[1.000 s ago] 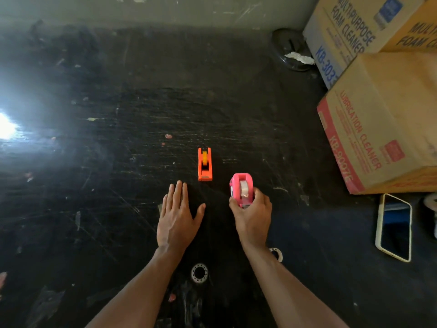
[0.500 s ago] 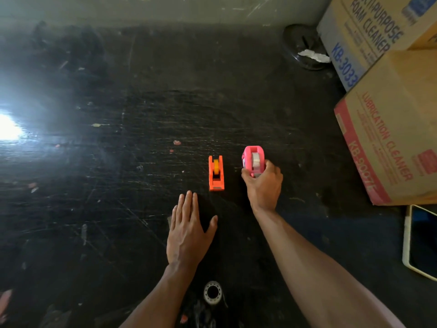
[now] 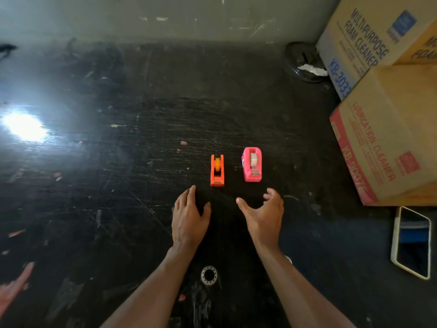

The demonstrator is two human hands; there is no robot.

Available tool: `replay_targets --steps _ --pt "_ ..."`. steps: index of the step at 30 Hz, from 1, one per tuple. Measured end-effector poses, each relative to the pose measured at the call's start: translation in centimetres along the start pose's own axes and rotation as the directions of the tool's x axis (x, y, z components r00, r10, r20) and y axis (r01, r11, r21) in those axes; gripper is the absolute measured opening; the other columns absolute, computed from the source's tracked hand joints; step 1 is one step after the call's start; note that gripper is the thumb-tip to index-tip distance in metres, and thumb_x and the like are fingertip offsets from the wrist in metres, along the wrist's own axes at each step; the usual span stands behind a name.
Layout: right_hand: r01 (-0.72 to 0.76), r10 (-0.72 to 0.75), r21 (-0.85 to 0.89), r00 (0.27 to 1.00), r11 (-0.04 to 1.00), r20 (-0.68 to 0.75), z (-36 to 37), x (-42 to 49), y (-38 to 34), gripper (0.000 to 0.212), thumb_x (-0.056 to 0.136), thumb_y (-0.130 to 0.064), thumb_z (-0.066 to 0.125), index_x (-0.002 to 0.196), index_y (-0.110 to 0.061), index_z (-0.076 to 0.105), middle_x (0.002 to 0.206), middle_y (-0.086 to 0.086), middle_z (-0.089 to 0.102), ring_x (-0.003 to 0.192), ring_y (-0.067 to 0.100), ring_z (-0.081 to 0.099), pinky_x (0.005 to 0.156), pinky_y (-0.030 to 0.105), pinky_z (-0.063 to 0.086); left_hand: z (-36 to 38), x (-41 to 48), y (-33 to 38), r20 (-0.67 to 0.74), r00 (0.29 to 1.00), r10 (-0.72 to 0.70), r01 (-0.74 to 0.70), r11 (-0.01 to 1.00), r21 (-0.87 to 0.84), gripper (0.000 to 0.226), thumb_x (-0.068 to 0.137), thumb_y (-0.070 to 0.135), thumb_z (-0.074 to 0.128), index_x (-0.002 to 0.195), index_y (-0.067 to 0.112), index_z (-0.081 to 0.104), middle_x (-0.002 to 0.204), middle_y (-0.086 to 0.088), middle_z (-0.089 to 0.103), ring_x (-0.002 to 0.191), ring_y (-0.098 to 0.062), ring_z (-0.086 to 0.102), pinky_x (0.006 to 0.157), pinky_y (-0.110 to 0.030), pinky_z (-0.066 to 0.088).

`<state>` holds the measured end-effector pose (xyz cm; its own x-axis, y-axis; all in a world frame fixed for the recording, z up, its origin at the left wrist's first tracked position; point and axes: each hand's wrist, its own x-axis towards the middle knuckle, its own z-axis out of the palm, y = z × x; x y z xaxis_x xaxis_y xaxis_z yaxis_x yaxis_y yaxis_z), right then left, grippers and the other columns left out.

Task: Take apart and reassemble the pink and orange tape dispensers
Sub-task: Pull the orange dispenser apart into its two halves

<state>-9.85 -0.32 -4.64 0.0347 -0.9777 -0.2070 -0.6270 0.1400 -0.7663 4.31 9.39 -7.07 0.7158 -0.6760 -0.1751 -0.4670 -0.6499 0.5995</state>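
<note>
Two tape dispensers stand side by side on the black scratched surface. The narrow orange dispenser [image 3: 217,170] holds a small yellow-orange roll and is on the left. The wider pink dispenser [image 3: 252,165] holds a pale roll and is on the right. My left hand [image 3: 189,217] lies palm down just below the orange one, fingers together, holding nothing. My right hand [image 3: 263,215] hovers below the pink one with fingers spread and curled, apart from it and holding nothing.
Stacked cardboard boxes [image 3: 387,129] fill the right side. A phone [image 3: 412,242] lies face up at the lower right. A metal bearing ring [image 3: 209,275] sits between my forearms. A dark round dish [image 3: 302,61] with white paper is at the back by the wall.
My right hand carried the pink dispenser forward, set it down beside the orange one, let go and drew back. My left hand stayed flat on the surface.
</note>
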Motion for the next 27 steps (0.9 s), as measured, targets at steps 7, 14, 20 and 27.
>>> replay_targets --steps 7,14,20,27 --pt "0.063 -0.060 -0.013 0.984 0.998 0.168 1.3 -0.3 -1.8 0.041 0.092 -0.030 0.072 0.129 -0.016 0.063 0.125 0.001 0.069 0.111 0.013 0.065 0.090 0.026 0.053 -2.4 3.1 1.8 0.043 0.990 -0.136 0.143 0.931 -0.336 0.050 0.102 0.031 0.057 0.150 0.019 0.046 0.134 -0.003 0.062 0.114 -0.010 0.061 0.100 -0.032 0.052" --pt "0.089 -0.085 0.000 0.944 0.996 0.318 4.1 3.6 -5.1 0.036 0.102 -0.021 0.060 0.137 -0.011 0.061 0.140 0.006 0.065 0.130 0.016 0.060 0.098 0.021 0.044 -2.2 8.3 2.4 0.218 0.971 -0.104 0.189 0.887 -0.422 0.044 0.104 0.031 0.054 0.147 0.025 0.052 0.133 -0.003 0.068 0.115 -0.013 0.066 0.101 -0.037 0.055" --pt "-0.023 -0.002 0.069 0.940 0.997 0.342 6.4 5.7 -6.2 0.037 0.103 -0.022 0.059 0.137 -0.009 0.061 0.141 0.008 0.064 0.131 0.020 0.059 0.107 0.026 0.042 -1.1 10.3 3.3 0.298 0.954 -0.044 0.187 0.861 -0.473 0.041 0.105 0.026 0.051 0.147 0.026 0.053 0.119 0.000 0.076 0.098 -0.010 0.075 0.093 -0.036 0.060" --pt "-0.218 0.132 0.208 0.923 0.953 0.361 6.0 4.8 -5.1 0.032 0.098 -0.027 0.066 0.127 -0.014 0.069 0.124 0.004 0.073 0.113 0.018 0.069 0.101 0.042 0.057 -1.4 8.4 2.6 0.315 0.948 -0.049 0.222 0.812 -0.541 0.038 0.102 0.029 0.057 0.141 0.030 0.057 0.113 0.003 0.076 0.092 -0.009 0.075 0.072 -0.023 0.054"
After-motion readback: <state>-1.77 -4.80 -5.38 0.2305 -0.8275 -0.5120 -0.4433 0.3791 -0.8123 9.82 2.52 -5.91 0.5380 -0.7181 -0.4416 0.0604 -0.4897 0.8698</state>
